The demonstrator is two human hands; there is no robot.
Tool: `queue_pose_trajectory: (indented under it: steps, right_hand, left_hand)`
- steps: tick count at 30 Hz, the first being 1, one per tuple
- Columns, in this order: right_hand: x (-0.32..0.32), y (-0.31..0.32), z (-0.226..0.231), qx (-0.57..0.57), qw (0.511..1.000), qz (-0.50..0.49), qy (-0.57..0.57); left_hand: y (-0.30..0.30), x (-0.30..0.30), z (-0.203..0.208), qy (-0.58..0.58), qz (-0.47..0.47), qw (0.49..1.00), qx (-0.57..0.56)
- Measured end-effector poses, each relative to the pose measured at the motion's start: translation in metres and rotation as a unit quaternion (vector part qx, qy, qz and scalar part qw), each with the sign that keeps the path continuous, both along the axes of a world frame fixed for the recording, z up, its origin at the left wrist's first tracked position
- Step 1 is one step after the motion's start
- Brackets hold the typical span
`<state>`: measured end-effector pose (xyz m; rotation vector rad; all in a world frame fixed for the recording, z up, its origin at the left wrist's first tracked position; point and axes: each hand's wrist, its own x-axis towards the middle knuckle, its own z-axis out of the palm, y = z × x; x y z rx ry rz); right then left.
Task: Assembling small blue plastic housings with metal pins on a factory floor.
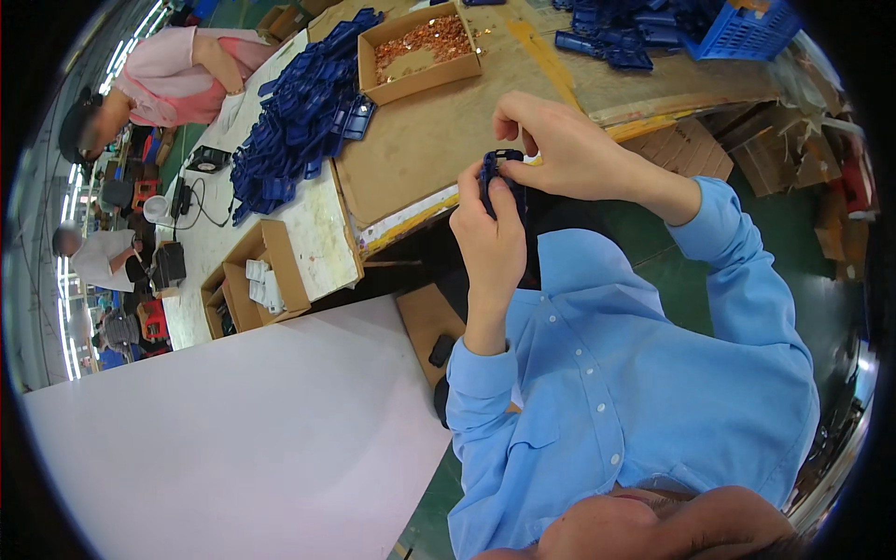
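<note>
Cardboard sheets cover the workbench (439, 140), where a heap of dark blue plastic parts (299, 121) lies beside a box of small copper pieces (420, 47). Just off the bench edge, the left hand (490, 238) is closed around a small blue plastic part (493, 177). The right hand (560, 145) pinches its top end with curled fingers.

Cardboard-topped workbench (439, 140), green floor (681, 271)
</note>
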<state>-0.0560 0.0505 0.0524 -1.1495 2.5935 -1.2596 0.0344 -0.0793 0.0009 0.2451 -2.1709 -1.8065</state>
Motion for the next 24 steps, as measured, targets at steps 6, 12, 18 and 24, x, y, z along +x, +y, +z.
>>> queue_pose_trajectory:
  steps: [6, 12, 18, 24]
  right_hand:
    - [0.004, 0.000, 0.004, 0.022, 0.999, 0.000, -0.033]
    - [0.002, 0.003, 0.002, -0.007, 0.998, 0.014, -0.062]
    - [0.003, 0.003, 0.003, -0.008, 0.997, 0.011, -0.081]
    - [-0.003, 0.002, -0.007, -0.049, 0.993, 0.040, -0.097]
  left_hand:
    - [0.000, -0.002, -0.010, 0.054, 0.007, 0.998, -0.017]
    - [0.002, 0.000, -0.006, 0.033, 0.000, 0.999, 0.013]
    - [0.004, 0.000, -0.001, 0.039, 0.007, 0.999, 0.002]
    - [0.004, -0.001, -0.004, 0.048, 0.013, 0.999, 0.003]
